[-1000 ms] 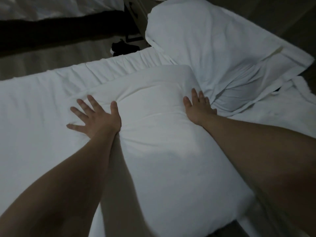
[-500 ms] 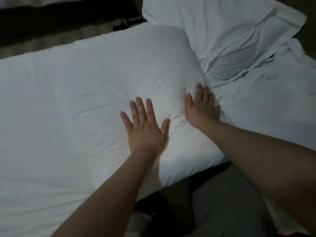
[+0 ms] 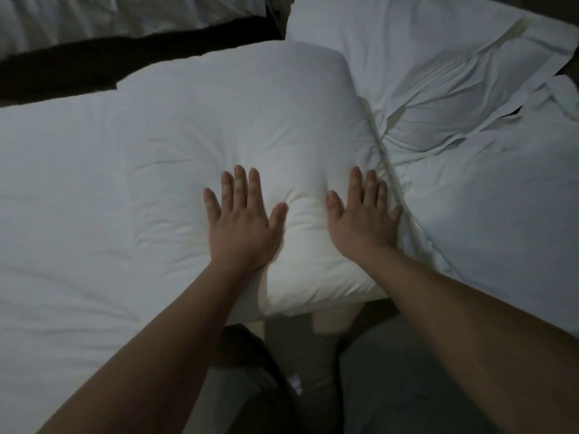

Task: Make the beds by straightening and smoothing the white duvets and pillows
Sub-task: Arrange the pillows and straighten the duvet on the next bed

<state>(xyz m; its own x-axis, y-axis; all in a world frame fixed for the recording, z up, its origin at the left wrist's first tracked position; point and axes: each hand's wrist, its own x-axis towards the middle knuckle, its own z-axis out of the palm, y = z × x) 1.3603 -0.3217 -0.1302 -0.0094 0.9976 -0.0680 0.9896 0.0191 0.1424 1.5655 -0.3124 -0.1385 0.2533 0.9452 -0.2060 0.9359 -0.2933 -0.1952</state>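
A plump white pillow [image 3: 250,120] lies in the middle of the bed, its near end at the mattress edge. My left hand [image 3: 244,217] presses flat on it with fingers spread and straight. My right hand [image 3: 363,220] presses flat on the pillow's right side, fingers straight and close together, little finger by the pillow's seam. The filling dents between the two hands. A second white pillow [image 3: 438,67] with a creased, loose case lies at the upper right. White bedding [image 3: 56,214] covers the bed to the left, and more white bedding [image 3: 501,198] lies to the right.
A dark gap of floor [image 3: 109,67] runs behind the bed at the upper left, with another white bed [image 3: 94,17] beyond it. Below the mattress edge are the bed base [image 3: 332,317] and my dark-clothed legs [image 3: 257,386].
My left hand moved from the sheet left of the pillow onto the pillow's top. My right hand shifted from the pillow's right edge onto its top. The view has come closer.
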